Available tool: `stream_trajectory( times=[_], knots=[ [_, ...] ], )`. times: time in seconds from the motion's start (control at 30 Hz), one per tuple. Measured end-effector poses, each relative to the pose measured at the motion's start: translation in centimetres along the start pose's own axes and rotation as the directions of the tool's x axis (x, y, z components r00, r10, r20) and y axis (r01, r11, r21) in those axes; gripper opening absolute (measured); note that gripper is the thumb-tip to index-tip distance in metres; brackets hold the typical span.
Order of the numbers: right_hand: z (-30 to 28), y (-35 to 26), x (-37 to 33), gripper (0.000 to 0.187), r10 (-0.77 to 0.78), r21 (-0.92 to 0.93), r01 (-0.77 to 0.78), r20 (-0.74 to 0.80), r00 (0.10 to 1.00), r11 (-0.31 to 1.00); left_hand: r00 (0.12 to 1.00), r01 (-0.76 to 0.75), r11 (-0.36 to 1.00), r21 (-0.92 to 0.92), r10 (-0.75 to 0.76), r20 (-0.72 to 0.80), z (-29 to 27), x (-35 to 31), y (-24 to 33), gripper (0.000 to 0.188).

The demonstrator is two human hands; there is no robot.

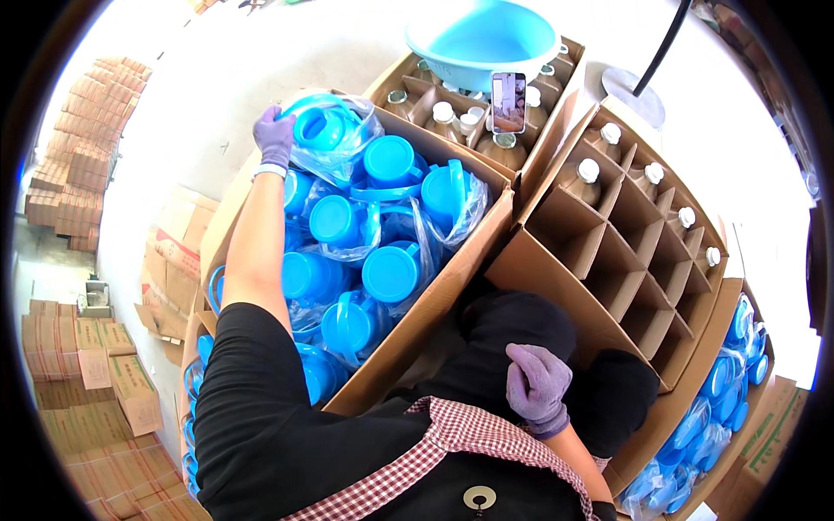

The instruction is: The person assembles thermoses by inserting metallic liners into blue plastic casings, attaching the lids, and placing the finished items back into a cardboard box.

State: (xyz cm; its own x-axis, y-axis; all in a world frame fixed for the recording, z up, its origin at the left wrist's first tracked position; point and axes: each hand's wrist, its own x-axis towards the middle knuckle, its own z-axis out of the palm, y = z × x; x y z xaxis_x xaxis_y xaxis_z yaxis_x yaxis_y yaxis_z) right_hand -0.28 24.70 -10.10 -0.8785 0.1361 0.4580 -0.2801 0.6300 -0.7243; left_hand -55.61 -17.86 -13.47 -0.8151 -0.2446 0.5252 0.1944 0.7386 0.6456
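At the far left corner of a large carton (452,273), my left hand (274,139) in a purple glove closes round the rim or handle of a blue plastic piece (320,128). This piece has a round cup-like end, a curved handle and a clear plastic bag around it. Several similar blue pieces (391,273) fill the carton, some in clear bags. My right hand (539,389), also gloved in purple, is curled into a fist above my lap, with nothing showing in it.
Right of me stands a divided carton (573,282) with white-capped bottles (588,170) in some cells. Behind, a blue basin (486,65) and a phone (508,102) sit over another bottle carton. More blue pieces (721,378) lie far right; stacked cartons (95,343) stand left.
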Motion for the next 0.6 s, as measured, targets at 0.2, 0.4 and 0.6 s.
stream_trajectory(
  times=[0.2,0.4,0.6],
  knots=[
    [-1.2,-0.4,-0.9,0.029,0.039,0.039,-0.037,-0.056,0.998,0.999,0.990,-0.143,0.926,-0.351,0.133,-0.052,-12.4,2.8,17.7,0.014],
    [-3.1,-4.3,1.1,0.032,0.216,0.285,-0.200,-0.024,0.976,0.937,0.991,-0.073,0.738,-0.671,0.130,0.035,-28.8,-6.8,33.1,0.012],
    [-5.7,-12.6,7.4,0.080,-0.208,0.049,0.245,-0.387,0.898,0.968,0.823,0.194,0.424,-0.885,0.421,0.382,-35.9,-20.6,45.1,0.011]
  ],
)
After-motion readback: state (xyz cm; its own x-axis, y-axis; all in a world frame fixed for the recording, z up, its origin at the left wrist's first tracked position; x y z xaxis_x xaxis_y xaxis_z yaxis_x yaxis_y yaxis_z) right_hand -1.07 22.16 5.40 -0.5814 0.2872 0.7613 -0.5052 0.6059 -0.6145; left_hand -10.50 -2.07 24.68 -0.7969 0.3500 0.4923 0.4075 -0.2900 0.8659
